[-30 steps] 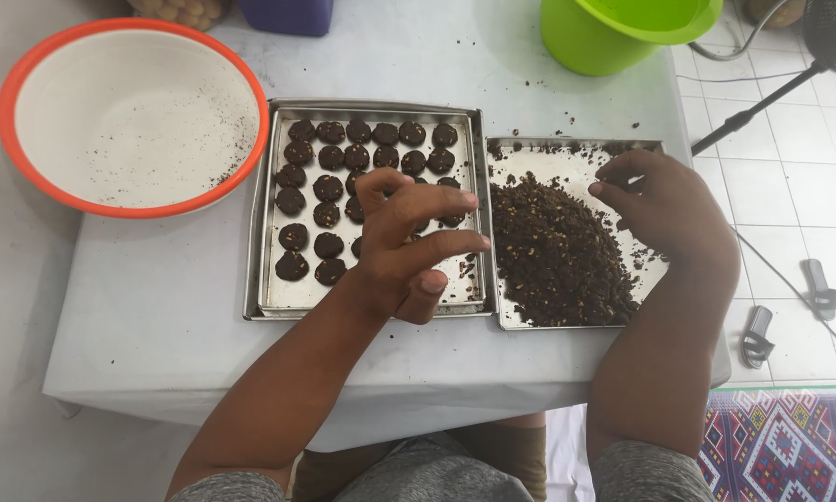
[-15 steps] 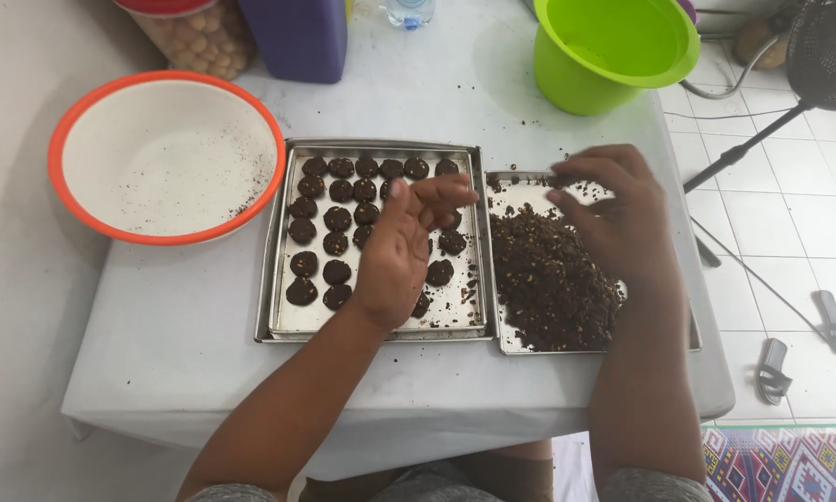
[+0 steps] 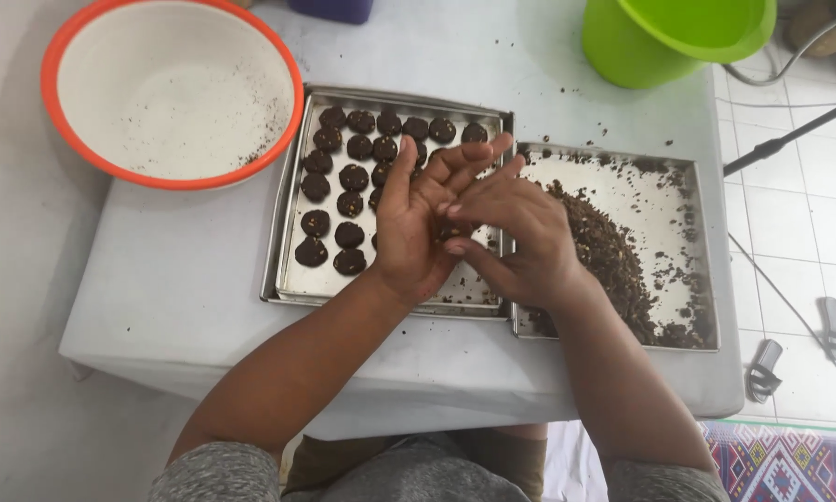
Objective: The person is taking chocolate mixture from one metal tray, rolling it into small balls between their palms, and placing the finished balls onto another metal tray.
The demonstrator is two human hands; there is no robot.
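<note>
White cloth covers the tabletop (image 3: 204, 288), with tiled floor showing at the right edge. Over the seam between two metal trays the left hand (image 3: 418, 223) lies palm up, fingers spread wide, while the right hand (image 3: 506, 237) presses down onto it, fingers curled; a dark lump of dough (image 3: 453, 229) shows between the palms, mostly hidden. Under the left hand sits the tray of shaped dark balls (image 3: 353, 177), set in neat rows; under the right wrist is the tray of loose dark crumb mixture (image 3: 613, 260), heaped toward its near side. Farther off stand an orange-rimmed white bowl (image 3: 172, 93) and a green bucket (image 3: 678, 37). Rolling well probably means light, even circling pressure, keeping the piece centred on the palm and matching its neighbours in size.
</note>
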